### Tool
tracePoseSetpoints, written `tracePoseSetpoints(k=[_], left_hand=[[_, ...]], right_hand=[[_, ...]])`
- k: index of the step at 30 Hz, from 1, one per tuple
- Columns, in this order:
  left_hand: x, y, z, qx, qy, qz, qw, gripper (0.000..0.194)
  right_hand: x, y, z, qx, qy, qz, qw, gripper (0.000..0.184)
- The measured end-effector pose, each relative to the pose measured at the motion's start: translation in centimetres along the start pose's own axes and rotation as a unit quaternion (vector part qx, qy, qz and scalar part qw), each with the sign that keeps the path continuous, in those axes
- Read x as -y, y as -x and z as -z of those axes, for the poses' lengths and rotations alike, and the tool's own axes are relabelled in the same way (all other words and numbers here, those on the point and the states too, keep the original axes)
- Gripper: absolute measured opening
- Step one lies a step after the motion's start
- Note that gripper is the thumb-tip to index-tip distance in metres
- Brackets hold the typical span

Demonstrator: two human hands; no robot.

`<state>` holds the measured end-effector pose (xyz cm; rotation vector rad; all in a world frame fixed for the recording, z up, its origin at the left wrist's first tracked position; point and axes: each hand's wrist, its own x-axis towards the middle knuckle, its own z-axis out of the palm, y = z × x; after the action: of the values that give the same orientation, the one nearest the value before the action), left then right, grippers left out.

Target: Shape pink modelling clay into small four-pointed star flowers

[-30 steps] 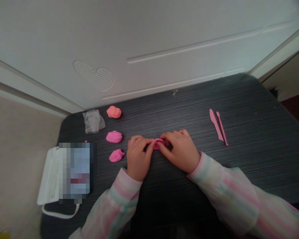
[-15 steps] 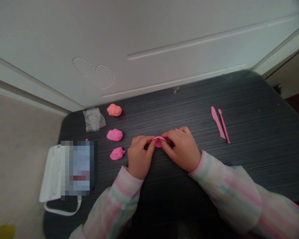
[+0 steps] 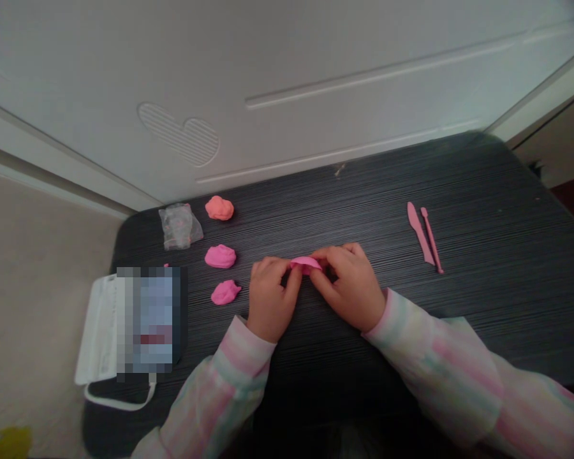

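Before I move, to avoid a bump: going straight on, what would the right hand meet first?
Past the clay the right hand holds, probably the left hand, though depth is unclear.

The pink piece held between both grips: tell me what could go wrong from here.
1. The pink piece looks thin and is pinched at its two ends, so uneven pulling by the left grip and right grip might tear or warp it.
2. The nearer pink lump lies just left of the left grip, which could bump it.
3. The left sleeve is near the white cable and might snag it.
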<state>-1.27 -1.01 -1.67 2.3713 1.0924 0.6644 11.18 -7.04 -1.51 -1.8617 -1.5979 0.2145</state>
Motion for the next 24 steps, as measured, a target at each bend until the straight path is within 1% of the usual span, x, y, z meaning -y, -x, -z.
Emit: tracePoseSetpoints(k=[3,5,8,11,15,19,24], left_hand=[[-0.12,0.00,0.08,-0.005,0.003,0.009,1.000,0.017],[-0.17,0.00,0.14,-0.002,0.020,0.011,1.000,0.014],[-0.12,0.00,0.15,0.004,0.039,-0.002,0.999,0.011],[-0.05,-0.01,0.09,0.000,0.025,-0.012,1.000,0.012],[-0.08,0.00,0.05,-0.002,0.012,-0.007,1.000,0.014],[-0.04,0.08,0.01,-0.007,0.036,0.002,0.999,0.010],[0.06,0.16,-0.05,-0.011,0.057,-0.009,0.998,0.009]], right_hand=[[0.06,0.04,0.00,0.000,-0.003,-0.003,1.000,0.010],[0.12,0.06,0.06,0.002,-0.006,-0.006,1.000,0.010],[0.22,0.08,0.16,0.011,-0.011,-0.011,1.000,0.011],[0.27,0.08,0.19,0.016,-0.011,-0.011,1.000,0.012],[0.27,0.04,0.16,0.017,-0.010,-0.012,1.000,0.013],[0.30,0.07,0.13,0.024,-0.012,-0.020,0.999,0.015],[0.29,0.09,0.09,0.043,-0.003,-0.020,0.999,0.018]])
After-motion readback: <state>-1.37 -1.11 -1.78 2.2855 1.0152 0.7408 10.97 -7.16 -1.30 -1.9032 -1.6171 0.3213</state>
